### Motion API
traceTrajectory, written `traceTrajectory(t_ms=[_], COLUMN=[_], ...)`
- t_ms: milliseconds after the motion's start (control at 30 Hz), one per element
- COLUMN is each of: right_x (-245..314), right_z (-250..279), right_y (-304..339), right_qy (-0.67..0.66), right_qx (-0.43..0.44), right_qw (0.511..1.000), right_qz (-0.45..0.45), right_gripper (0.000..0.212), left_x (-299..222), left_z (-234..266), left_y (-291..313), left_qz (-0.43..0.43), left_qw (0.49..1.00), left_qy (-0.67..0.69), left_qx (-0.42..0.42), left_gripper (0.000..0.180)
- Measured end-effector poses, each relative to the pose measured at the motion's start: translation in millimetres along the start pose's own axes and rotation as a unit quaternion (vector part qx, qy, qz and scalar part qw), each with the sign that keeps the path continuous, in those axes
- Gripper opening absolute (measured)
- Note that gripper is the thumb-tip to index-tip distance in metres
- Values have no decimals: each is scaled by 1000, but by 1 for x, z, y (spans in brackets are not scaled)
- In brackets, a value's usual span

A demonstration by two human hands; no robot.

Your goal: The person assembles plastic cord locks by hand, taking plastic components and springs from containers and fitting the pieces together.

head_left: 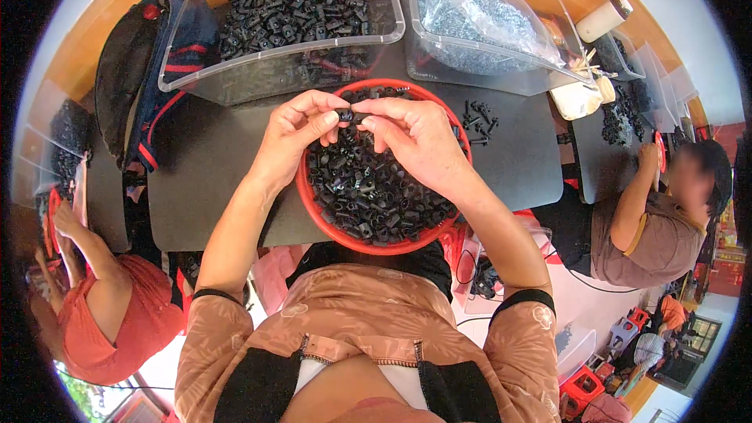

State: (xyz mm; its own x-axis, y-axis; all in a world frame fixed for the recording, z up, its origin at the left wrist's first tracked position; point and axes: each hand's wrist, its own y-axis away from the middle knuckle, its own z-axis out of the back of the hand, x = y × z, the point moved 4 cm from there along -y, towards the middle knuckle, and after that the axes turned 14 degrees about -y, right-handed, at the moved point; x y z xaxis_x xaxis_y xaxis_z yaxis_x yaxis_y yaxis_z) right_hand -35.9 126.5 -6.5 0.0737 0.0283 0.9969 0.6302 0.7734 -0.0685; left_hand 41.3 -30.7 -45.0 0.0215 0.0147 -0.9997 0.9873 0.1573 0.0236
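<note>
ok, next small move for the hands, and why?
Probably a gentle inward push by the right hand, the left hand steadying: both pinch at a small black part, close together, above the red basin. Whether it's one piece or two, I can't tell.

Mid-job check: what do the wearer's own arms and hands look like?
The left hand and right hand wear no gloves, and both forearms are uncovered. Short, orange-brown fabric sleeves with a pale leaf-and-flower print end in black bands near the elbows.
</note>
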Motion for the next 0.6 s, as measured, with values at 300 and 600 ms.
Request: traceTrajectory(t_ms=[300, 600], right_x=[1, 3], right_z=[-2, -4], right_y=[-3, -1], right_qy=[-2, 3], right_qx=[-18, -6], right_qw=[1000, 1000], right_qz=[17, 4], right_gripper=[21, 20], left_x=[0, 3], left_z=[-1, -1], left_y=[1, 1], left_qz=[-8, 0], left_qw=[1000, 999], left_qy=[-8, -32], left_qx=[-4, -5], left_gripper=[16, 12])
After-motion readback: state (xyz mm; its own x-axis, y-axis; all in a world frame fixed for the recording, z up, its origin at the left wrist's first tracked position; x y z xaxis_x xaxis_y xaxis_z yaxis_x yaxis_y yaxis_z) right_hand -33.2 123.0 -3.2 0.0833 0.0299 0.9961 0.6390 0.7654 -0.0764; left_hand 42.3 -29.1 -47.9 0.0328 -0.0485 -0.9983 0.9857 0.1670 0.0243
